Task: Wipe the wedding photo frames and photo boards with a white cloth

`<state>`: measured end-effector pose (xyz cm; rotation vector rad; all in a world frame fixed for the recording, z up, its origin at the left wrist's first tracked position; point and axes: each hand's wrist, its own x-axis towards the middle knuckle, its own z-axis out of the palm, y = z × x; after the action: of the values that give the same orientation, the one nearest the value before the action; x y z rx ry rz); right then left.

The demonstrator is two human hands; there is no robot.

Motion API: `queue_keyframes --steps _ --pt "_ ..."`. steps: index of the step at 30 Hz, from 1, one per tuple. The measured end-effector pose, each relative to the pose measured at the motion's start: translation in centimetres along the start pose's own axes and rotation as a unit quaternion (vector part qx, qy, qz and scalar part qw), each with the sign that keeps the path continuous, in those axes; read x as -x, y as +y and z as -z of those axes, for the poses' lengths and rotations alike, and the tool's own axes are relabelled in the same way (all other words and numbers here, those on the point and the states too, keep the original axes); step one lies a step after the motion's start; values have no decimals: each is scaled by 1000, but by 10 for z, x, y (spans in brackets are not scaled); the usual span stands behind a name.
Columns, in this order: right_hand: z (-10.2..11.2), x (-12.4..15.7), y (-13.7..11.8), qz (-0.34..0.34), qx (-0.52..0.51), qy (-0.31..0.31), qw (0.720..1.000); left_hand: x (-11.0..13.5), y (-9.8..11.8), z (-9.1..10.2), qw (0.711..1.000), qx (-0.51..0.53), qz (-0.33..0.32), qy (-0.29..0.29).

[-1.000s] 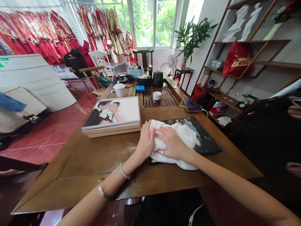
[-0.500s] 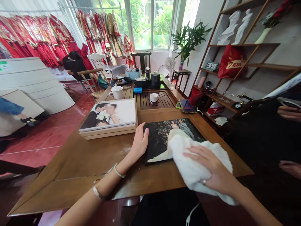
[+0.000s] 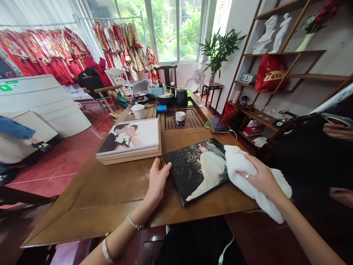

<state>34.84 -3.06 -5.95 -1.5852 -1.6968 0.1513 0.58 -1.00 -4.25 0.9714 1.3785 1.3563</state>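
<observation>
Held the left hand (image 3: pixel 157 181) open, thumb and fingers spread, at the left edge of a dark wedding photo panel (image 3: pixel 195 167); could not tell whether touching that edge or just beside it. Had the panel lying on the wooden worktop (image 3: pixel 116 184) between both hands, turned at an angle, printed with a couple and a wide pale gown. Gripped a bunched white towel (image 3: pixel 234 165) in the right hand (image 3: pixel 260 177), fingers curled over the cloth, a ring on one finger. Overlapped the panel's right side with the towel's leading fold and let its loose end hang under the right wrist, past the worktop's near edge. Wore a beaded bracelet (image 3: pixel 133 222) and a silver bangle (image 3: pixel 106 251) behind the left hand. Had, beyond the left hand and slightly to its left, a wedding portrait (image 3: pixel 149 132) atop a pale stack, and farther past it a lidded white mug (image 3: pixel 138 111). Saw, beyond the panel and between the hands, a small white cup (image 3: pixel 180 116) on a slatted tea tray (image 3: pixel 171 124). Saw, well right of the right hand, another person's hand (image 3: pixel 337 131) around a phone (image 3: pixel 338 120).
</observation>
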Motion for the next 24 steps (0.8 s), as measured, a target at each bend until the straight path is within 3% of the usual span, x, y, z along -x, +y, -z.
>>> queue_keyframes --steps 1,4,7,11,15,18,21,24 --pt "0 0 0 -1 -3 0 1000 6 3 -2 999 28 32 -3" --pt "1 2 2 -1 -6 -4 1000 25 10 -8 979 109 138 -101" --pt "0 2 1 6 4 -4 1000 37 14 -13 972 134 167 -98" --pt "-4 -4 3 34 53 -17 998 41 35 -2 987 139 80 -25" --pt "-5 -10 1 50 99 -74 991 37 87 22 998 48 -45 4" --pt "0 -3 -36 116 89 -109 983 37 130 34 994 -13 -106 10" --pt "-7 16 -107 235 22 -154 960 40 158 37 985 -73 -155 13" --pt "-36 35 -170 336 -51 -73 938 46 169 33 978 -104 -179 12"
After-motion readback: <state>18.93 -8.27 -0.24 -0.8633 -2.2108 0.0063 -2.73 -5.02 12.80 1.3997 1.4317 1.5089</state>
